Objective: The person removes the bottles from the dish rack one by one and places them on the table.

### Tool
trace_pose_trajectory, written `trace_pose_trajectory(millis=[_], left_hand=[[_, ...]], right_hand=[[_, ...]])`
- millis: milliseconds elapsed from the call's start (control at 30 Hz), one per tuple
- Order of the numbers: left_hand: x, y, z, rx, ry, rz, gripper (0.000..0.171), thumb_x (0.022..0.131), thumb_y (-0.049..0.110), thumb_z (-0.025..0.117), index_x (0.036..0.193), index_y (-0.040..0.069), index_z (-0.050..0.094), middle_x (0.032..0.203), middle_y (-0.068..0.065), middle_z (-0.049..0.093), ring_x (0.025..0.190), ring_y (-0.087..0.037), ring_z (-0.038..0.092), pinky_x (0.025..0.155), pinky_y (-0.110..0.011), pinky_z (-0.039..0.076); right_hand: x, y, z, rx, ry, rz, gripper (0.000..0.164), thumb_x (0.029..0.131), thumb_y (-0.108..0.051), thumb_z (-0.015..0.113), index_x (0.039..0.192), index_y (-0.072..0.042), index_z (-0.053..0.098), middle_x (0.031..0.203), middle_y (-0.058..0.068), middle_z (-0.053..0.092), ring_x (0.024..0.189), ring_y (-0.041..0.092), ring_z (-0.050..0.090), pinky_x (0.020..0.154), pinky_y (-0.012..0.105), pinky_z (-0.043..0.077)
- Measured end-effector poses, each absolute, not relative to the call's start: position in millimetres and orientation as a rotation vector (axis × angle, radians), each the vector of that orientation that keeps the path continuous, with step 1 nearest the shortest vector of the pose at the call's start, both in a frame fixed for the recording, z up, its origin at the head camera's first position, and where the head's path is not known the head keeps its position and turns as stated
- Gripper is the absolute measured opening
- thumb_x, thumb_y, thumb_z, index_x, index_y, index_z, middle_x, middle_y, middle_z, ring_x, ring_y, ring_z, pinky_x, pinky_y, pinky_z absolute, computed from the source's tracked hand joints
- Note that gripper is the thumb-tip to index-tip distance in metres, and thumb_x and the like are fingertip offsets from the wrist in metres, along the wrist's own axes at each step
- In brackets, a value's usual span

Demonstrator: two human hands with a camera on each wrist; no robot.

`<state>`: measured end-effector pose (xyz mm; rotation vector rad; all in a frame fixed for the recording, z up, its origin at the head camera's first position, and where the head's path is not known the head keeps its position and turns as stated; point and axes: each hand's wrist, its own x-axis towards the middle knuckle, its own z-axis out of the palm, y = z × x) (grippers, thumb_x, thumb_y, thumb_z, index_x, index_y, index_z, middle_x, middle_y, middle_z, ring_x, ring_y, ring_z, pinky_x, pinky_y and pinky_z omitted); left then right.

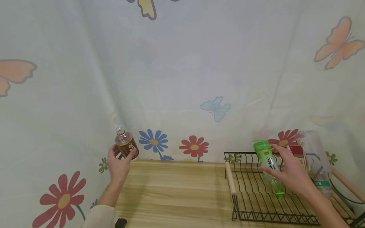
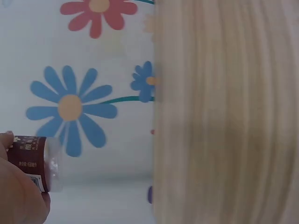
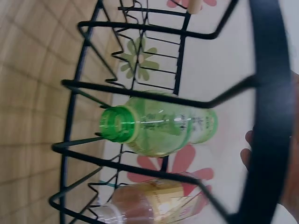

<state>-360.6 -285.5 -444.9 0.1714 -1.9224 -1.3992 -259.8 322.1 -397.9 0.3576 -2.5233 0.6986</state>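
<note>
Against the flowered curtain (image 1: 182, 79) on the left, the person's left hand (image 1: 119, 164) was raised above the near-left end of the wooden bench (image 1: 176, 193), its fingers and thumb curled round a small bottle with a brown label (image 1: 126, 144); the bottle stood nearly upright, tipped a little, its clear neck and cap uppermost. The left wrist view caught only the edge of that label and a fingertip beside it. Further right, a black wire rack (image 1: 251, 202) with wooden handles sat on the bench. Over it the right hand (image 1: 291, 175) was spread with fingers fairly straight, lying against the side of a green bottle (image 1: 269, 166) that stood inverted and leaning in the rack, its mouth down among the wires; I could not tell whether the hand truly gripped it. Just beyond the hand, at the rack's right end, clear bottles (image 1: 316, 161) leaned, one with a red label.
</note>
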Motion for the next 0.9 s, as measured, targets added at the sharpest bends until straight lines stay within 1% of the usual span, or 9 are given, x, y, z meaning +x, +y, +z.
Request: trace_pose_trajectory(millis=[167, 400, 533, 733, 900], left_hand=[[-369, -292, -469, 0.231, -2.019, -1.418, 0.087, 0.089, 0.035, 0.088, 0.156, 0.002, 0.041, 0.151, -0.022, 0.051, 0.140, -0.041, 0.051, 0.116, -0.055, 0.044], [-372, -299, -491, 0.262, -2.111, -1.463, 0.081, 0.093, 0.027, 0.085, 0.155, 0.001, 0.040, 0.154, -0.025, 0.048, 0.141, -0.045, 0.048, 0.116, -0.058, 0.043], [-373, -305, -506, 0.273, -2.163, -1.482, 0.081, 0.093, 0.025, 0.085, 0.154, -0.001, 0.038, 0.155, -0.027, 0.045, 0.142, -0.047, 0.046, 0.116, -0.060, 0.042], [-376, -311, -530, 0.265, -2.235, -1.483, 0.086, 0.093, 0.026, 0.085, 0.156, -0.003, 0.034, 0.157, -0.030, 0.042, 0.142, -0.050, 0.044, 0.117, -0.063, 0.040], [-375, -309, -535, 0.246, -2.259, -1.473, 0.086, 0.092, 0.024, 0.085, 0.155, -0.005, 0.034, 0.156, -0.032, 0.041, 0.141, -0.052, 0.044, 0.116, -0.064, 0.040]], right_hand=[[-266, 331, -407, 0.313, -2.535, 0.728, 0.095, 0.088, -0.043, 0.087, 0.157, 0.003, 0.040, 0.140, 0.030, 0.054, 0.125, 0.055, 0.052, 0.084, 0.075, 0.049], [-273, 335, -413, 0.252, -2.618, 0.758, 0.095, 0.090, -0.052, 0.083, 0.154, 0.005, 0.042, 0.149, 0.035, 0.047, 0.134, 0.060, 0.043, 0.093, 0.081, 0.041], [-274, 335, -418, 0.239, -2.652, 0.756, 0.098, 0.091, -0.054, 0.080, 0.155, 0.009, 0.040, 0.152, 0.038, 0.043, 0.137, 0.061, 0.039, 0.097, 0.082, 0.038], [-278, 337, -422, 0.226, -2.684, 0.744, 0.102, 0.093, -0.052, 0.080, 0.157, 0.012, 0.034, 0.154, 0.041, 0.037, 0.140, 0.063, 0.034, 0.102, 0.083, 0.034], [-282, 340, -425, 0.227, -2.692, 0.743, 0.104, 0.092, -0.053, 0.080, 0.157, 0.013, 0.033, 0.153, 0.043, 0.037, 0.139, 0.064, 0.034, 0.103, 0.083, 0.035]])
